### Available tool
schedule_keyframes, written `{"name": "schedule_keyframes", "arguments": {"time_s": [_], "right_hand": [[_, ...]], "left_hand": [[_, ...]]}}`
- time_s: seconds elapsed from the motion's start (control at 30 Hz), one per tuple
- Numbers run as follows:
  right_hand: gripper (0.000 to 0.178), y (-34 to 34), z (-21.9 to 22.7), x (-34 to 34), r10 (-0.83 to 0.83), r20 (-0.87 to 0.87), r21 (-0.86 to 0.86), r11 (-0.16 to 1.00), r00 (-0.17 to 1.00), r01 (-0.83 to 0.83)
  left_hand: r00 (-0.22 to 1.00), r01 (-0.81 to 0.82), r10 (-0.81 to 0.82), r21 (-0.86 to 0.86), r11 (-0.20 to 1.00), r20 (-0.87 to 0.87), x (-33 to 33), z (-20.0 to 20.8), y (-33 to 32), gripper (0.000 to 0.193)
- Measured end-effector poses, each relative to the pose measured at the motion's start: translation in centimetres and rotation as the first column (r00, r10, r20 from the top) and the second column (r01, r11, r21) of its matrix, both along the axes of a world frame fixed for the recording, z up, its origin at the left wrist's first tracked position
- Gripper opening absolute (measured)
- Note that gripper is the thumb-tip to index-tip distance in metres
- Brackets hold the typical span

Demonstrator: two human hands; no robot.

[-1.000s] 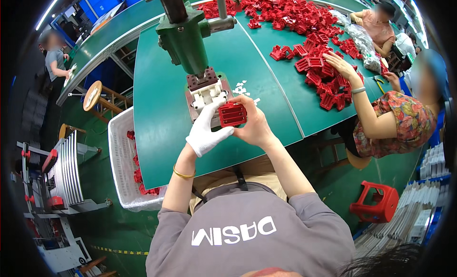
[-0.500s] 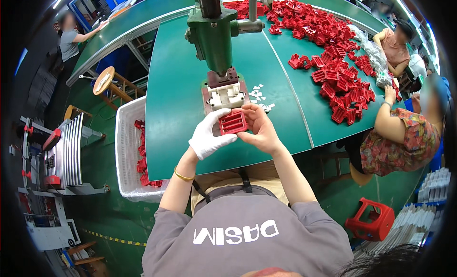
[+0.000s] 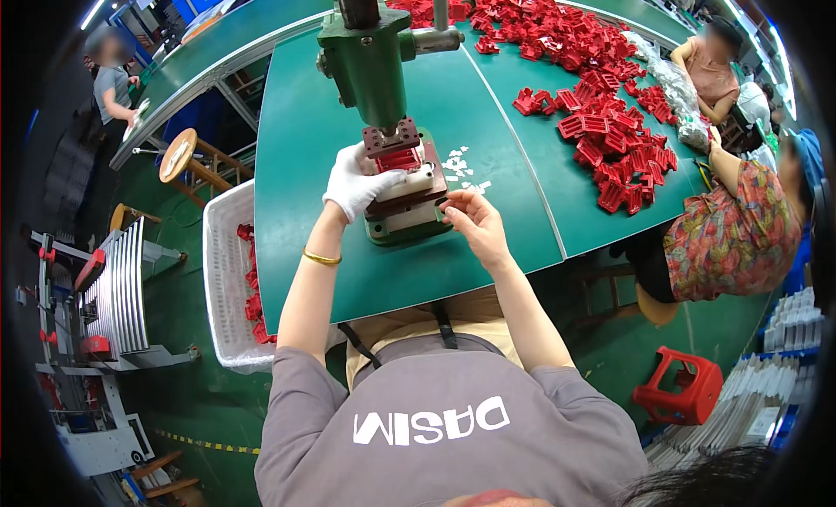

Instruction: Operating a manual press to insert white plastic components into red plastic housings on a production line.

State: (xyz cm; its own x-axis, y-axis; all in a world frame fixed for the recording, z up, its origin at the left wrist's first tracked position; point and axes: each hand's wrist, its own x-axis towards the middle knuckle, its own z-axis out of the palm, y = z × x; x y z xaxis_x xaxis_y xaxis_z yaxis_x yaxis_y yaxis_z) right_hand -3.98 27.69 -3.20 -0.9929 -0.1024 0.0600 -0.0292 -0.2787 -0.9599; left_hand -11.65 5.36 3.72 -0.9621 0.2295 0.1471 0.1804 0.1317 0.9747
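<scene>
My left hand (image 3: pixel 355 185), in a white glove, grips a red slotted plastic holder (image 3: pixel 399 159) at the white fixture of a green bench press (image 3: pixel 374 71). The holder sits just below the press's dark red head block (image 3: pixel 391 138); the glove and that block cover part of it. My bare right hand (image 3: pixel 475 225) is at the front right corner of the press base (image 3: pixel 409 226). Its thumb and forefinger are pinched together there, and I cannot make out what is between them.
Many red plastic holders (image 3: pixel 610 141) are heaped on the green table (image 3: pixel 305 272)'s right side. Small white pieces (image 3: pixel 455 165) lie beside the press. A white crate (image 3: pixel 225 307) with red parts stands left. Co-workers sit at the right; a red stool (image 3: pixel 679 387) is on the floor.
The red holder has moved from in front of the press, where both hands held it, up under the press head in my left hand. My right hand has let go of it and moved slightly right.
</scene>
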Motion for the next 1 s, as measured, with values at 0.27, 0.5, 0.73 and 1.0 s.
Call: {"name": "schedule_keyframes", "arguments": {"time_s": [0.27,0.5,0.73,1.0], "right_hand": [[0.02,0.7,0.9,-0.6,-0.035,0.016,0.056,0.998,0.999,0.034],[0.028,1.7,9.5,-9.3,-0.3,-0.514,0.086,0.914,0.804,0.396],[0.017,3.2,26.5,-19.4,-0.077,-0.766,0.053,0.982,0.638,0.181],[0.026,0.1,38.4,-17.8,0.451,-0.782,0.262,0.864,0.431,-0.429]], "left_hand": [[0.969,-0.051,-0.033,-0.329,0.943,-0.244,-1.6,-1.3,-0.7,0.04],[0.977,-0.059,-0.006,-0.299,0.952,-0.212,0.3,-0.4,0.3,0.07],[0.975,-0.222,0.223,-0.243,0.944,-0.026,5.4,-4.3,-5.0,0.09],[0.972,-0.231,0.233,-0.167,0.958,-0.008,12.4,-6.3,-5.9,0.064]]}}
